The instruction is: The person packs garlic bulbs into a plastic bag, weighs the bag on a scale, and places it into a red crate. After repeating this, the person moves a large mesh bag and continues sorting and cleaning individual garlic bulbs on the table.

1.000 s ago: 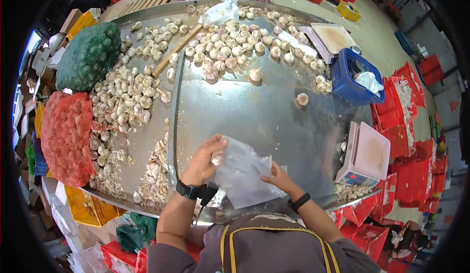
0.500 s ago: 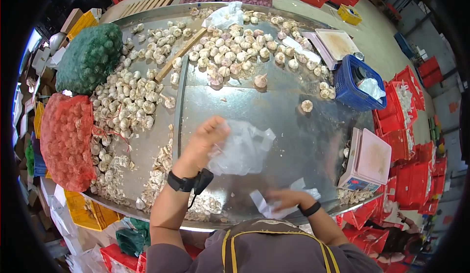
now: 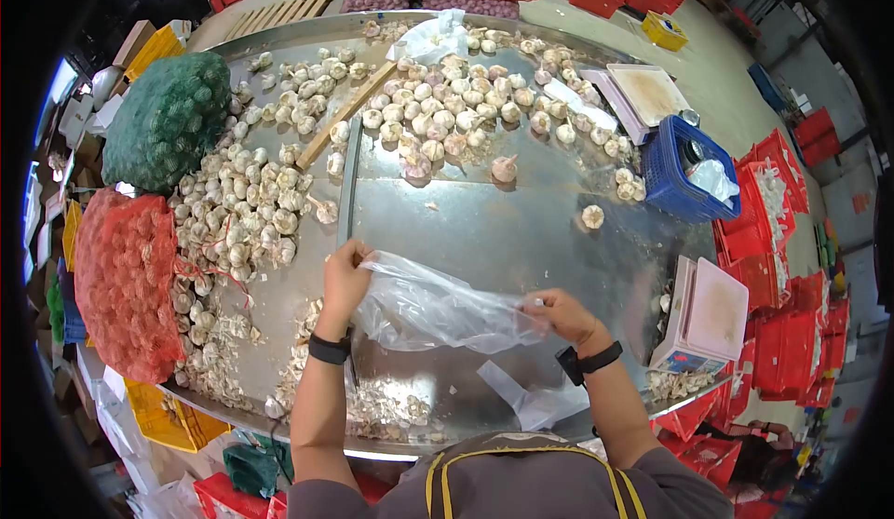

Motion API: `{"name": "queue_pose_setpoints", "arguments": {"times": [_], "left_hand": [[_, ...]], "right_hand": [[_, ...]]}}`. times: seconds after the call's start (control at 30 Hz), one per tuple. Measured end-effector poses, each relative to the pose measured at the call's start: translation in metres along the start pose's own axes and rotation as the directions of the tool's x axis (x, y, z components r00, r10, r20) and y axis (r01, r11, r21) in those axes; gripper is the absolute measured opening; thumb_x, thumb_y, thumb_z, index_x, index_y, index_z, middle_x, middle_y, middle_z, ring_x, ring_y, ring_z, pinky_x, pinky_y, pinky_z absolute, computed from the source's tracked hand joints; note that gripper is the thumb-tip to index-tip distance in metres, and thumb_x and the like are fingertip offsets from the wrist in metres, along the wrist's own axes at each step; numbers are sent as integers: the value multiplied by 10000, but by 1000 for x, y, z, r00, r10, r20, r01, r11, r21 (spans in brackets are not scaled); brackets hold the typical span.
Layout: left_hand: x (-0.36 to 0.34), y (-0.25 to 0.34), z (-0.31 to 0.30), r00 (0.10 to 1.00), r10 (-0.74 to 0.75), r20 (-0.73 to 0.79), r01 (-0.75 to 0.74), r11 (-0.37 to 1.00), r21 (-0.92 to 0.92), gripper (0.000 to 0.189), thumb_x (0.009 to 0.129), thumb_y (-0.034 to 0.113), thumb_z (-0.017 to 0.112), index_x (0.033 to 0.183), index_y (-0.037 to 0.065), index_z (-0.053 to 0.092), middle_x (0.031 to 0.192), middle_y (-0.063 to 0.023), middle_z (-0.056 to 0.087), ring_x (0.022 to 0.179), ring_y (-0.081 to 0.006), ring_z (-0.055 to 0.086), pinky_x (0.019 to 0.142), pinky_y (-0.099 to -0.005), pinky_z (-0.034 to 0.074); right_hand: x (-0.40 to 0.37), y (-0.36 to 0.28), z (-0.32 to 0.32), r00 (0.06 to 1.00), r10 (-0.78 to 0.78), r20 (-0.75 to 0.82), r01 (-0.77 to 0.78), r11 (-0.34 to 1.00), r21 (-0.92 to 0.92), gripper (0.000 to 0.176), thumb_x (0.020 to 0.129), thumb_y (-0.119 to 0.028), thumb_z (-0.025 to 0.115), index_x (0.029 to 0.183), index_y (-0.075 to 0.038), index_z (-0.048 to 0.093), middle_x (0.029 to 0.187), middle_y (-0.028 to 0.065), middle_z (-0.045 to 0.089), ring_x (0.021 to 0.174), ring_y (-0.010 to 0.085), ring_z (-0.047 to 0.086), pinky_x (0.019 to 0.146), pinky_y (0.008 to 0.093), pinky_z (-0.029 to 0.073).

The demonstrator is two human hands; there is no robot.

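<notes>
A clear plastic bag (image 3: 433,310) is stretched between my two hands above the metal table (image 3: 466,212). My left hand (image 3: 348,277) pinches its left end near the dark divider strip. At the opposite end, my right hand (image 3: 562,316) grips the bag between thumb and fingers. Below my right hand, more plastic bags (image 3: 545,405) lie flat by the table's near edge. Beyond the stretched bag, a single garlic bulb (image 3: 592,216) sits to the right and another bulb (image 3: 504,168) lies farther back.
Garlic piles (image 3: 247,193) cover the left side, beside a red mesh sack (image 3: 126,286) and a green mesh sack (image 3: 168,119). A wooden stick (image 3: 345,116) lies at the back. On the right are a blue basket (image 3: 666,179), a near scale (image 3: 703,314) and a far scale (image 3: 643,91).
The bunched bag in my left hand is now spread out sideways. My right hand has left the flat bags, moved up and taken hold of the bag's right end.
</notes>
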State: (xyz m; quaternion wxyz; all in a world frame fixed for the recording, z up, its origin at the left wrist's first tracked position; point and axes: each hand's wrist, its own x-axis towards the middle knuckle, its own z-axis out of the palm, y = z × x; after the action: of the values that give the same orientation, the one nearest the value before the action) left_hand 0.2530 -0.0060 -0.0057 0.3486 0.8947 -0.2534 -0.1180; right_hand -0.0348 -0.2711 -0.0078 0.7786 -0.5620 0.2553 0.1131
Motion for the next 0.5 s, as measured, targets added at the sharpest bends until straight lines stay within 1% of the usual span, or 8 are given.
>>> {"name": "queue_pose_setpoints", "arguments": {"times": [0.03, 0.07, 0.1, 0.13, 0.17, 0.27, 0.43, 0.5], "left_hand": [[5, -32, 15, 980, -136, 144, 187, 880, -438, 145, 850, 92, 626, 985, 37, 628, 789, -115, 661, 713, -217, 645, 649, -361, 503], [7, -50, 24, 925, -185, 332, 378, 548, -746, 131, 873, 97, 611, 980, 25, 632, 831, -103, 677, 734, -232, 652, 681, -375, 518], [7, -49, 27, 928, -180, 326, 370, 546, -752, 131, 873, 97, 611, 980, 25, 632, 831, -103, 677, 734, -232, 652, 681, -375, 518], [7, -44, 29, 815, -182, 550, 578, 189, -794, 135, 887, 99, 599, 985, 13, 634, 861, -91, 676, 754, -231, 650, 724, -377, 525], [9, -42, 32, 672, -88, 736, 715, -183, -675, 143, 900, 101, 588, 990, 1, 636, 891, -80, 675, 775, -230, 647, 766, -379, 533], [40, -71, 83, 708, -98, 699, 626, -369, -687, 211, 921, 137, 555, 1047, -15, 630, 917, -110, 671, 817, -262, 643, 812, -381, 534], [139, -115, 128, 806, -113, 580, 491, -418, -764, 295, 952, 184, 480, 1122, -18, 611, 988, -138, 665, 909, -296, 634, 869, -419, 514], [177, -98, 107, 979, 43, 198, 153, 481, -863, 295, 929, 188, 521, 1129, -8, 614, 1050, -141, 662, 967, -273, 632, 891, -398, 506]], "right_hand": [[4, 11, -8, 987, 89, 133, -114, 975, 189, 225, 971, -182, 547, 1083, -18, 653, 899, 27, 669, 801, 138, 621, 738, 291, 515], [13, 20, -8, 988, 85, 130, -108, 977, 185, 225, 971, -182, 547, 1083, -18, 653, 899, 27, 669, 801, 138, 621, 738, 291, 515], [25, 29, -5, 999, 26, 26, -36, 841, 539, 238, 975, -177, 531, 1112, -11, 632, 977, 57, 668, 887, 163, 628, 813, 314, 516], [38, 39, -6, 996, 8, -85, 64, 584, 809, 253, 979, -172, 515, 1142, -5, 612, 1054, 86, 667, 973, 188, 636, 888, 337, 517], [51, 50, -9, 997, 4, -78, 61, 588, 806, 253, 979, -172, 515, 1142, -5, 612, 1054, 86, 667, 973, 188, 636, 888, 337, 517], [101, 70, -27, 997, 35, -68, 52, 344, 938, 258, 979, -151, 490, 1176, -12, 581, 1172, 126, 632, 1118, 239, 596, 1014, 395, 466], [221, 35, -26, 990, 109, -87, 54, 280, 958, 256, 975, -166, 461, 1145, -25, 590, 1146, 103, 642, 1147, 254, 576, 1019, 411, 458], [272, 12, -26, 973, 150, -175, 115, 340, 933, 259, 971, -177, 460, 1134, -26, 593, 1125, 102, 647, 1123, 240, 582, 983, 390, 472]]}}
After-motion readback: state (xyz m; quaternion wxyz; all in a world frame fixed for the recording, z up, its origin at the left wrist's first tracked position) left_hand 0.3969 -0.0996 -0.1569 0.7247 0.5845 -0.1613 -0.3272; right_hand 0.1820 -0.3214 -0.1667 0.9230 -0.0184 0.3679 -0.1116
